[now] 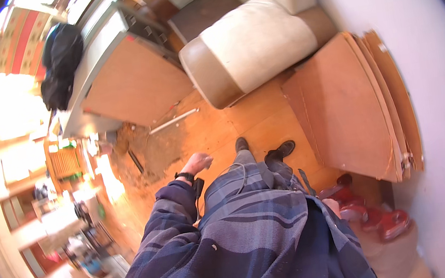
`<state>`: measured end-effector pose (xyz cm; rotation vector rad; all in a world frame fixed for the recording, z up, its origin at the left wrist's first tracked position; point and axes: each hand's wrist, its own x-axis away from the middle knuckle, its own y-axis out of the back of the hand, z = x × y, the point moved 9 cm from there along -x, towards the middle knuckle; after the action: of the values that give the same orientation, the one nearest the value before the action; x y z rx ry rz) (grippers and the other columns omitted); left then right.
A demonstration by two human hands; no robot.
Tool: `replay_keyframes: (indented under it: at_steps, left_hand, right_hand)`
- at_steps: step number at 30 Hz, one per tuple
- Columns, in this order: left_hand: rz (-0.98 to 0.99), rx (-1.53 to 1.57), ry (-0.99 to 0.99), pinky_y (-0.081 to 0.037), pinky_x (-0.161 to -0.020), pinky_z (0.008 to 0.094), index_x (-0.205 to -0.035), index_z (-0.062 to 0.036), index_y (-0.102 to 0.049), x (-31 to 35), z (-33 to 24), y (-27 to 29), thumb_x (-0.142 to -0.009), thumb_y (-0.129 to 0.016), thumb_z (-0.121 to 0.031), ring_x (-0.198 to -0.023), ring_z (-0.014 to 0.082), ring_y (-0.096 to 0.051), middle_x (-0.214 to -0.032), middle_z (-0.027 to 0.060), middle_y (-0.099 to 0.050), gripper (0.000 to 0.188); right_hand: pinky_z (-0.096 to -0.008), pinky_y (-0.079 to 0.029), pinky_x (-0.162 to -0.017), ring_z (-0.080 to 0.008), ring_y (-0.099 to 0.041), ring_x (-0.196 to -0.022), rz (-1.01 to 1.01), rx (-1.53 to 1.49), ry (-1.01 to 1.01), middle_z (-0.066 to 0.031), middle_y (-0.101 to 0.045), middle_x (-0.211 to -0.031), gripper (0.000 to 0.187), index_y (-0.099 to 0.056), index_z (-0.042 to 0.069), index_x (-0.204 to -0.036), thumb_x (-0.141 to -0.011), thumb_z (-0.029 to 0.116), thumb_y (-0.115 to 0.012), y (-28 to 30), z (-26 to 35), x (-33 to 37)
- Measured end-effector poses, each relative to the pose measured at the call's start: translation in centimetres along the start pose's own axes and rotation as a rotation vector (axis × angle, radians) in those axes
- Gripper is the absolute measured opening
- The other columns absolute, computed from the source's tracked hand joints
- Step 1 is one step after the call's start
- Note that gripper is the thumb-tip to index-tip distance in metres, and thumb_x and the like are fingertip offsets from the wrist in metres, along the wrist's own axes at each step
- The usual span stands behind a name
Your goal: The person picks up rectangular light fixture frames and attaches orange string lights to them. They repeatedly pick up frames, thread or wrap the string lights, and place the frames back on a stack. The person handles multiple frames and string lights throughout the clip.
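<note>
My left hand [197, 163] hangs out in front of my left side, above the wooden floor. Its fingers are loosely bent and nothing shows in them. A dark wristband [185, 176] circles that wrist. Of my right hand [332, 206], only a small part shows beside my right hip; its fingers are hidden by my plaid jacket [250, 219]. Just ahead of it a dark narrow strip [307, 182] sticks out past the jacket, and I cannot tell whether the hand holds it. A thin cord [243, 178] hangs down my front.
Large brown boards [342, 106] lean against the white wall at right, with red glossy objects [388, 224] nearer me. Ahead are a cream-and-brown sofa [255, 44] and a cabinet [136, 83] bearing a black bag [64, 64]. A white strip [175, 120] lies on the floor.
</note>
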<state>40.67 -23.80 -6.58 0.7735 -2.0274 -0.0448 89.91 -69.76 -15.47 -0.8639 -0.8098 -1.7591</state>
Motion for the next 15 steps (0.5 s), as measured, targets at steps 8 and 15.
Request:
replay_keyframes:
  at_steps: [8,15]
  left_hand:
    - [-0.409,-0.046,-0.190,-0.055,-0.081,0.0408,-0.109,0.0021,-0.073,5.7,0.6,4.3,-0.094,-0.068,-0.028,-0.090,0.0313,-0.072,-0.096,0.0196,-0.075,0.034]
    - [-0.199,0.039,0.134,-0.054,-0.070,0.0370,-0.095,-0.0033,-0.076,11.6,22.2,5.6,-0.094,-0.065,-0.030,-0.073,0.0237,-0.069,-0.076,0.0114,-0.074,0.029]
  right_hand:
    - [-0.0253,-0.044,-0.043,-0.0152,-0.060,-0.054,0.013,-0.151,-0.150,-0.0066,-0.062,-0.074,0.011,-0.059,0.008,-0.102,-0.103,0.018,-0.053,-1.6,12.2,-4.5]
    - [-0.0241,-0.044,-0.044,-0.0118,-0.056,-0.055,-0.170,0.052,0.034,-0.0038,-0.059,-0.076,0.020,-0.059,0.001,-0.114,-0.104,0.016,-0.052,-9.6,26.2,-4.3]
